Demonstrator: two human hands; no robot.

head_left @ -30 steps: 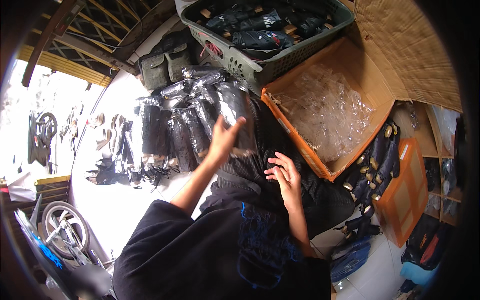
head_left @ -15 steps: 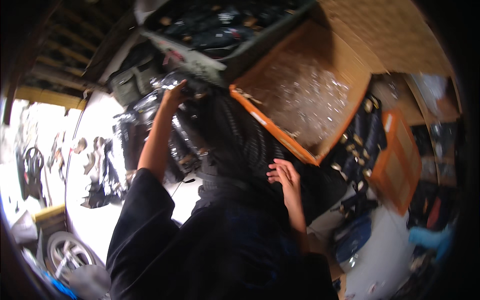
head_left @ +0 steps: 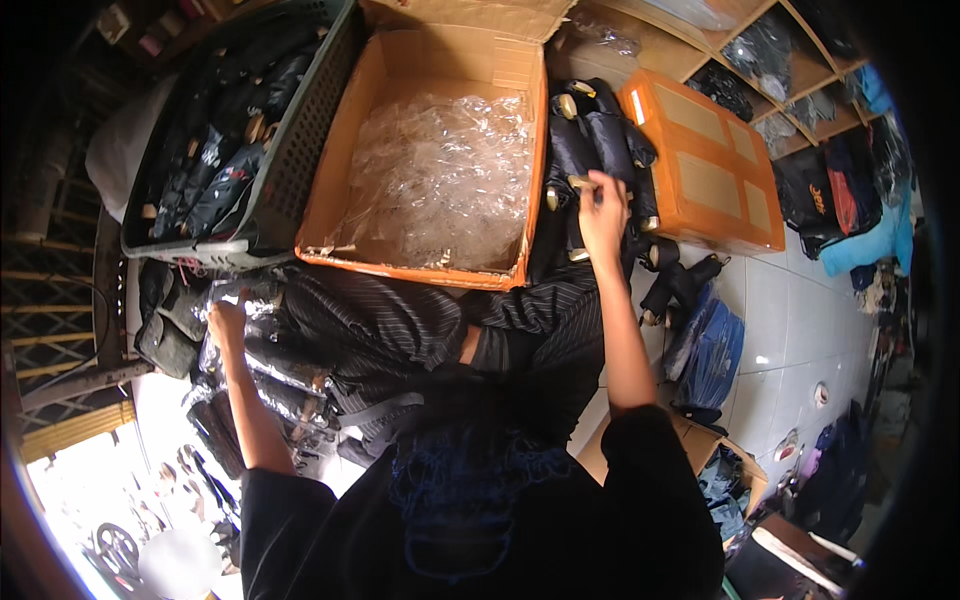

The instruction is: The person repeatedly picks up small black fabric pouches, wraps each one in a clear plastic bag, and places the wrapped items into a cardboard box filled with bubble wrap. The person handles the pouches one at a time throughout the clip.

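Note:
On the left, my left hand [head_left: 227, 322] is closed over a pile of dark rolls [head_left: 290, 390] in shiny clear plastic. Its fingertips are partly hidden, so what it pinches is unclear. Out to the right, my right hand [head_left: 606, 215] has its thumb and fingers closed at the pale end of a black folded umbrella [head_left: 580, 184]. That umbrella lies among several more black folded umbrellas [head_left: 607, 142] with light knob ends. Between my hands, an open cardboard box [head_left: 312, 230] with orange edges holds loose clear plastic sleeves [head_left: 440, 180].
A dark green plastic crate [head_left: 292, 170] full of black folded umbrellas stands left of the box. A closed orange-taped carton [head_left: 700, 165] sits at right, below wooden shelves [head_left: 690, 45]. Blue plastic-wrapped goods [head_left: 712, 350] lie on the white tiled floor [head_left: 775, 325]. My striped trouser legs [head_left: 380, 310] are before the box.
My view has swung rightward, bringing the box nearer the middle. My right hand has gone from open above my lap out to the umbrellas at right. My left hand stays at the plastic-wrapped pile.

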